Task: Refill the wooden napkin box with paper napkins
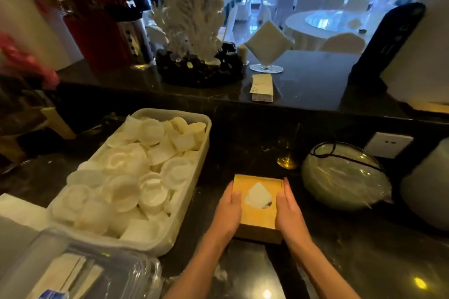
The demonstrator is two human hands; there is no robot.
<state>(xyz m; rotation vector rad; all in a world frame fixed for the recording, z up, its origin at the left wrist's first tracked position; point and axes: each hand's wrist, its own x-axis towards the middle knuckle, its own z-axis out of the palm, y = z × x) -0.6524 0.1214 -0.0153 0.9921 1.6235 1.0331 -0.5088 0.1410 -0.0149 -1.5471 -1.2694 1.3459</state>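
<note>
On the near edge of the dark counter, just right of centre, the wooden napkin box (258, 206) is seen lying flat, lid side up. A white napkin (258, 195) is poking up through the opening in the lid. The box is flanked by both hands: the left hand (227, 213) is pressed against its left side, the right hand (289, 211) against its right side, with fingers laid along the edges and thumbs resting on top. So the box is grasped between two flat palms, not pinched.

The box is judged to be stiff and fairly light, with smooth sides that could slip, so it is best taken by its two side walls, as here. The napkin is soft and easily crumpled, and should be gripped only lightly.

To the left, a pale plastic tub (204, 152) heaped with white round pieces is noted close by, and nearer still a clear container (102, 272). To the right, a glass bowl (345, 177) covered in film is standing near the box but apart from it. On the far, raised ledge, a stack of folded napkins (262, 88) is spotted, with a napkin holder (267, 46) behind it.
</note>
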